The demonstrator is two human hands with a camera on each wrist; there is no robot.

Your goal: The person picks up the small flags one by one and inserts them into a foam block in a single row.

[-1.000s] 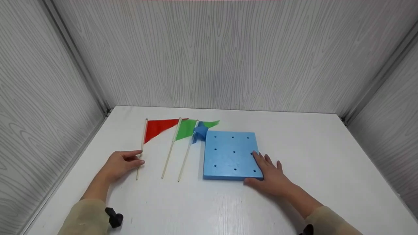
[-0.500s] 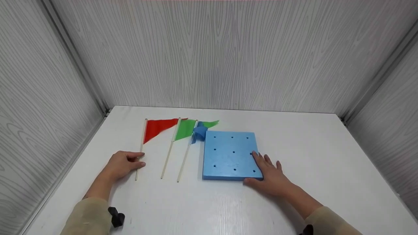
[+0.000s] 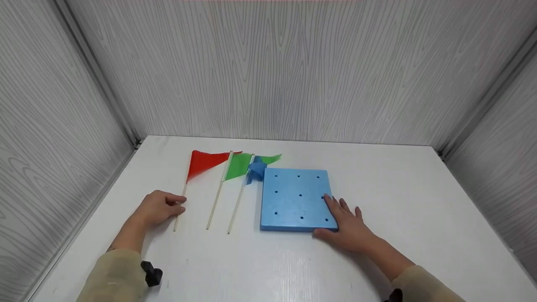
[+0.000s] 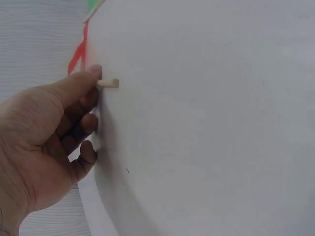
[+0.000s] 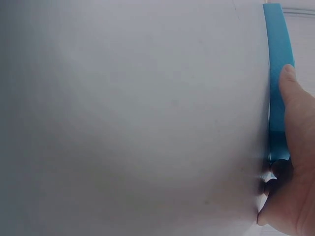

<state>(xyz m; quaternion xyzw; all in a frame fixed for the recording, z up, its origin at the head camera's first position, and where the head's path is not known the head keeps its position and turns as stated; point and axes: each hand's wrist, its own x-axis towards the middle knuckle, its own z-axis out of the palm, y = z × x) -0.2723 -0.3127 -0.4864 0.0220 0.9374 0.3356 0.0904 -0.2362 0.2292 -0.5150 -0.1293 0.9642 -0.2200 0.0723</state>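
My left hand (image 3: 156,207) pinches the lower stick of the red flag (image 3: 205,160) between thumb and index finger. In the left wrist view, the stick's end (image 4: 111,83) pokes out past the fingertips. Its red cloth spreads right, its tip reaching the green flag (image 3: 237,166). Beside that lies the blue flag (image 3: 257,169), cloth bunched, touching or overlapping the block's top left corner. My right hand (image 3: 349,230) rests on the lower right corner of a light blue block (image 3: 291,197) with small holes, fingers straight and spread. In the right wrist view, the thumb lies along the block's side (image 5: 278,44).
Everything lies on a white table (image 3: 235,268). Grey wood-grain panels stand behind it and on both sides, the back panel (image 3: 268,75) rising from the far edge. A black wrist mount (image 3: 152,274) shows at the left sleeve.
The red flag's top has lifted and shifted slightly right, its cloth a little blurred. My left fingers have closed onto its stick. The right hand and the block have stayed still.
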